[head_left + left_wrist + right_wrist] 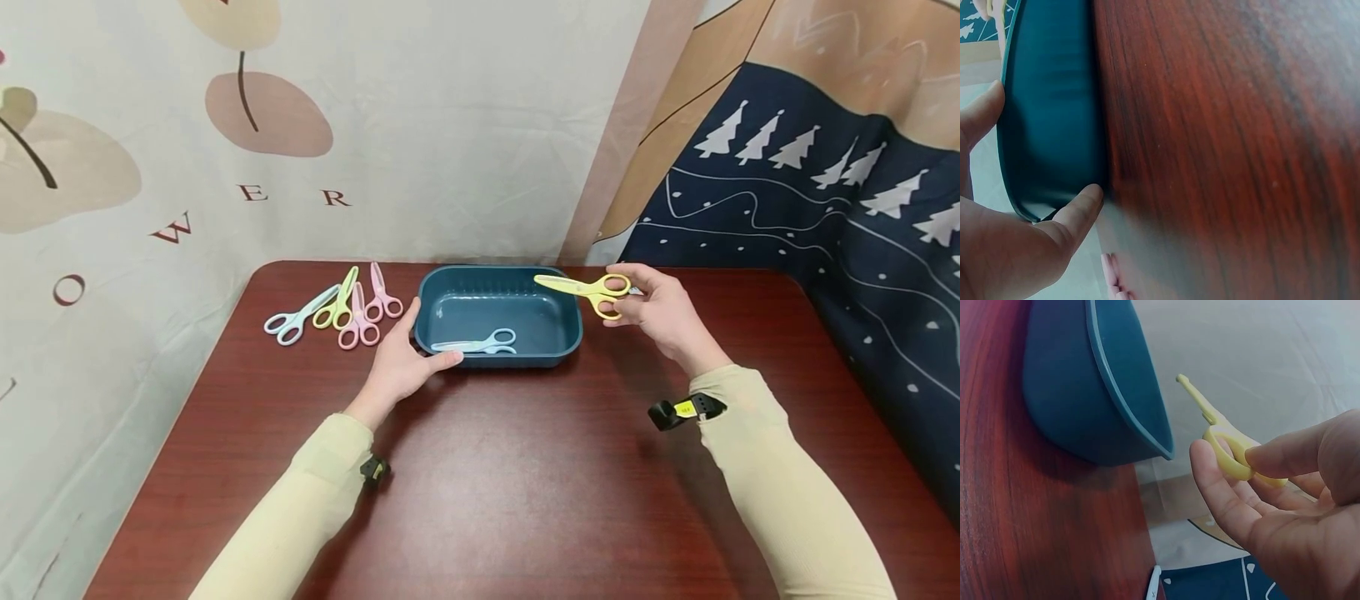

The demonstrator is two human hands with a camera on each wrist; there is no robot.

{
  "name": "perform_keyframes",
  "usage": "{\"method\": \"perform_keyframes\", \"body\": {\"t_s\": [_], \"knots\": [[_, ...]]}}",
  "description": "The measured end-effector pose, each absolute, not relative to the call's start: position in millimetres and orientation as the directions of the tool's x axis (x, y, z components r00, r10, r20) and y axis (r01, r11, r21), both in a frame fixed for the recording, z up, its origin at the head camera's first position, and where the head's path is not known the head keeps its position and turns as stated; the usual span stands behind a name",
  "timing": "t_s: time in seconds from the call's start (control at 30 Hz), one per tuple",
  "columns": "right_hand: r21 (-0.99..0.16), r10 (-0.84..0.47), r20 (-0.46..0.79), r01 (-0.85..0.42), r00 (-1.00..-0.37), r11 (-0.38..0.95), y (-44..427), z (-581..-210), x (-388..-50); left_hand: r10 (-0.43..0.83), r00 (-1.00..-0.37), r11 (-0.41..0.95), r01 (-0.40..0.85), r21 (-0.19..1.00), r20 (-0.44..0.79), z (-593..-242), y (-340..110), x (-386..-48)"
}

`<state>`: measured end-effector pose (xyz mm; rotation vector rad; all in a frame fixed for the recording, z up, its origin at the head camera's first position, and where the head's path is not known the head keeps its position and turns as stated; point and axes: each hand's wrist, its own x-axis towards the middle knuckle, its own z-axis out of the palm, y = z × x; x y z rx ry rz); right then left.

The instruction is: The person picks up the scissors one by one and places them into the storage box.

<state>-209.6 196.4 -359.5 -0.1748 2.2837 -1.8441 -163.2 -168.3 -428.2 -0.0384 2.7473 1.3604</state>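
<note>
Yellow scissors [573, 286] [1229, 444] are pinched at the handles by my right hand [660, 310] [1291, 487]. Their blades point left, over the right part of a dark teal container [491, 362] [1050, 112] [1066, 394]. My left hand [397, 358] [1019, 240] rests against the container's left end with fingers spread, the thumb at the front rim. Inside the container, light blue scissors [501, 337] lie along the front wall.
Left of the container lie light blue scissors [291, 323], green scissors [342, 298] and pink scissors [358, 321] [381, 292] on the brown table [510, 475]. A pale blue piece [1154, 584] shows near the table's edge in the right wrist view. Printed cloth [450, 125] hangs behind.
</note>
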Motion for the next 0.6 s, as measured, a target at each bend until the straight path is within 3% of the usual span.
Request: {"method": "perform_keyframes", "body": {"t_s": [0.6], "knots": [[-0.965,-0.302,-0.14,0.062,-0.943,0.256,180.5,-352.5,-210.3,0.017,-0.996,0.599,-0.056,0.799,-0.082,-426.9,-167.8,-163.8]]}}
